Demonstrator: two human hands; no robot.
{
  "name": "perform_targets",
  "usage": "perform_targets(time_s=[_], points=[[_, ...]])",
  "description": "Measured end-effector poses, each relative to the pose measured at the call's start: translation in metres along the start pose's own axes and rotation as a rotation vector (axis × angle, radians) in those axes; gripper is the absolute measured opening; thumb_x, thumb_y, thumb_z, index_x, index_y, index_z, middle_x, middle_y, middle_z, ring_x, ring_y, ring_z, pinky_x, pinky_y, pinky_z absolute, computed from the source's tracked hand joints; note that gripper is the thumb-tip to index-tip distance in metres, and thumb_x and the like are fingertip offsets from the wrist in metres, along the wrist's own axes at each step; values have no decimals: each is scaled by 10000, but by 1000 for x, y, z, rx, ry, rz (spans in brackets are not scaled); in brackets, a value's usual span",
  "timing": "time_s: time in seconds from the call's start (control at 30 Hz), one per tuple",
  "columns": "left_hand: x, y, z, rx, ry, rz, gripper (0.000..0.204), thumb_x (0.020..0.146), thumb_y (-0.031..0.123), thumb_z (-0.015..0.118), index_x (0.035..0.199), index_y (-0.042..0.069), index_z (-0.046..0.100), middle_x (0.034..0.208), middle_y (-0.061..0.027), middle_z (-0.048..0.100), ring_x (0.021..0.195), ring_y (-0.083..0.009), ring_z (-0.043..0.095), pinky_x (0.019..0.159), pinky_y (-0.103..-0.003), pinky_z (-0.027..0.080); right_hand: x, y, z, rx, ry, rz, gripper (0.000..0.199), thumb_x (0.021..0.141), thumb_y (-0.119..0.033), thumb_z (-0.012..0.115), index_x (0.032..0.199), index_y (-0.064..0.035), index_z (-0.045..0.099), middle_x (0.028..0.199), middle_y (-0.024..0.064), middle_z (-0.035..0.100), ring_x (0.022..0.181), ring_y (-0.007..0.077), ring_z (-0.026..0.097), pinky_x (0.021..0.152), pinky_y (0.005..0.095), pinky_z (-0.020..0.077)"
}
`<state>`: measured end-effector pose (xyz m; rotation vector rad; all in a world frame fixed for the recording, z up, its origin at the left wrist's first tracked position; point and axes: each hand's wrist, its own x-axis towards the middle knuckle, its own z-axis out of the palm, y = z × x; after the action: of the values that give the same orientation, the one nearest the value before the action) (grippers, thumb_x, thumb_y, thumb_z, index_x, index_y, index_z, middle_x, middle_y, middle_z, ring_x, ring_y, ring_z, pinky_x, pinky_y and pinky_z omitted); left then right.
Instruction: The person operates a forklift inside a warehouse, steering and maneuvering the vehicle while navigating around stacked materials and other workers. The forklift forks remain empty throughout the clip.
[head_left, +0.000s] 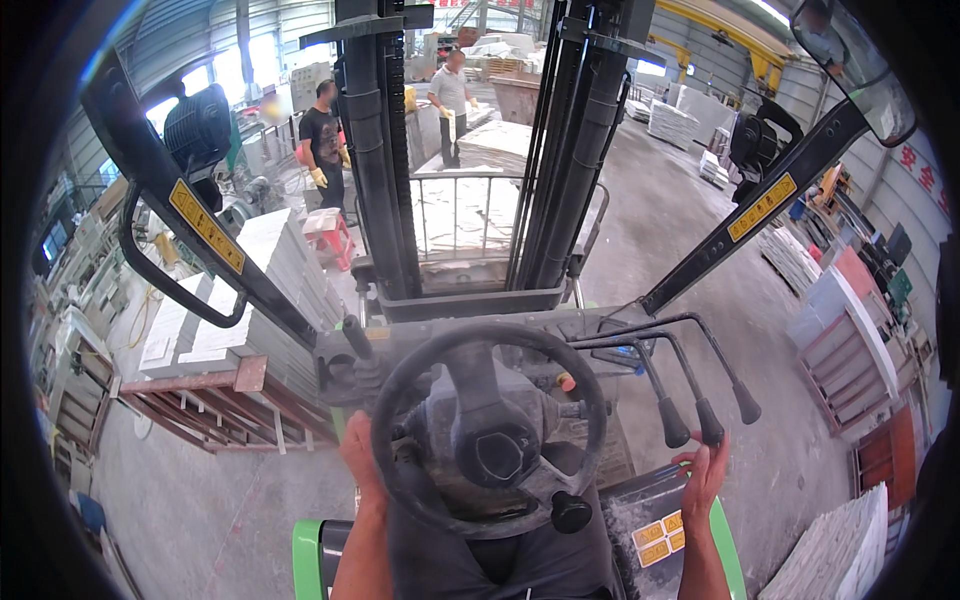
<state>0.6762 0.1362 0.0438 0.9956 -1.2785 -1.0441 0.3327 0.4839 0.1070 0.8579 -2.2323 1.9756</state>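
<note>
The black steering wheel [487, 335] of a forklift stands in front of me, with a round spinner knob [571, 511] low on its right. My left hand [362, 460] is up against the left side of its rim; its fingers are mostly hidden. Over on the right, my right hand [706, 472] has its fingers closed at the knob of the middle control lever [710, 422]. Two more black-knobbed levers, a left one [675, 422] and a right one [745, 402], flank it. A shorter lever [357, 337] rises left of the wheel.
Beyond the mast [385, 150] and load backrest [465, 215] lie pale stone slabs [500, 147]. Two people stand ahead, one in black [322, 145], one in grey [452, 100]. White slabs [285, 265] on a rusty rack [200, 405] are close left; another rack [850, 350] stands right.
</note>
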Motion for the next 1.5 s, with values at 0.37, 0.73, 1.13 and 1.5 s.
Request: perform_targets(time_s=[0.37,0.73,1.13,1.5], points=[[-5,17,8,73,18,33,390,1123,293,446,778,112,459,725,74,387,670,-45,358,568,-256,321,105,-25,29,-130,136,-55,347,1089,-334,528,1187,-5,574,658,3,532,528,77,484,487,260,388],[-5,28,7,121,25,80,391,1120,273,439,780,84,471,726,66,398,671,-65,364,585,-266,335,112,-28,34,-178,128,-85,363,1087,-359,533,1152,-4,568,644,3,528,516,75,489,467,262,392],[-13,13,-1,78,45,-43,393,1095,265,468,799,17,544,720,-24,488,716,-120,463,652,-325,429,126,-11,31,-147,149,-42,355,1075,-355,552,1185,-19,576,663,-4,531,503,73,480,447,266,392],[-36,-3,28,450,52,270,113,964,142,609,955,53,541,806,-162,577,700,-404,626,589,-475,473,142,10,-11,-92,144,-38,342,1087,-360,528,1179,-32,555,675,-8,472,480,60,409,420,245,342]])
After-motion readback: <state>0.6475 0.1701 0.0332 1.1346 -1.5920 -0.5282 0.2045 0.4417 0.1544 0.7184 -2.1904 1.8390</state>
